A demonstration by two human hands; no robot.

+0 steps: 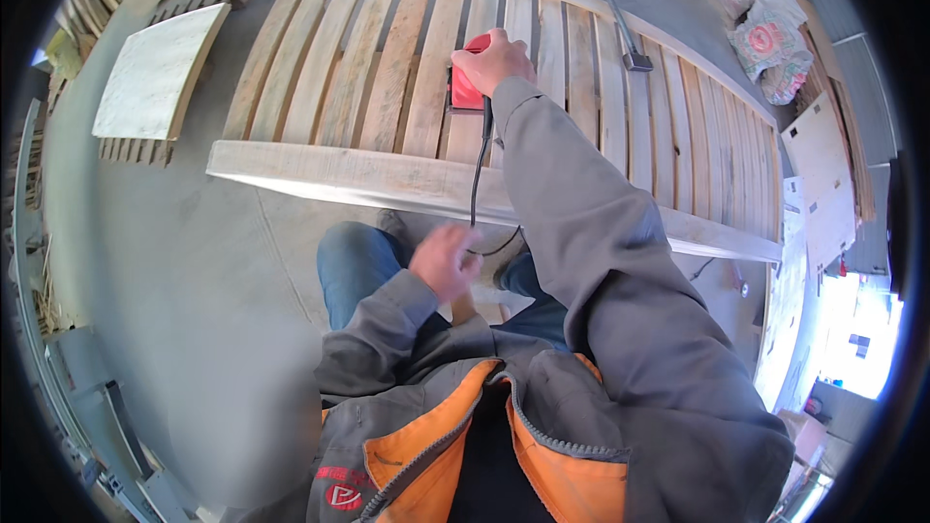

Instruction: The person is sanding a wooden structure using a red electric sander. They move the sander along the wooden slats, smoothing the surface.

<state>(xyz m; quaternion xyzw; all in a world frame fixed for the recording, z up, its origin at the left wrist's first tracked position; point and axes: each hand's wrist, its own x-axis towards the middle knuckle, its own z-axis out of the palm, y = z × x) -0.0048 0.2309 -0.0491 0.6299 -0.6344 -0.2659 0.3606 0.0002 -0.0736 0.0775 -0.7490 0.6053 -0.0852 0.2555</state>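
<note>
My right hand (504,62) is wrapped over the top of a red electric sander (468,92). The sander rests on the pale slats of a long wooden frame (358,165), left of the frame's middle. A black power cord (479,169) drops from the sander over the frame's near rail toward my lap. My left hand (446,261), slightly blurred, is closed in front of my knees, where the cord reaches its fingers and bends off to the right. The fingers partly hide the cord there.
A tool with a dark metal head and long handle (635,60) lies on the slats to the right. At left, a white board (160,73) rests on a slatted wooden pallet. White sacks (770,34) and sheets of board (821,174) stand along the right side.
</note>
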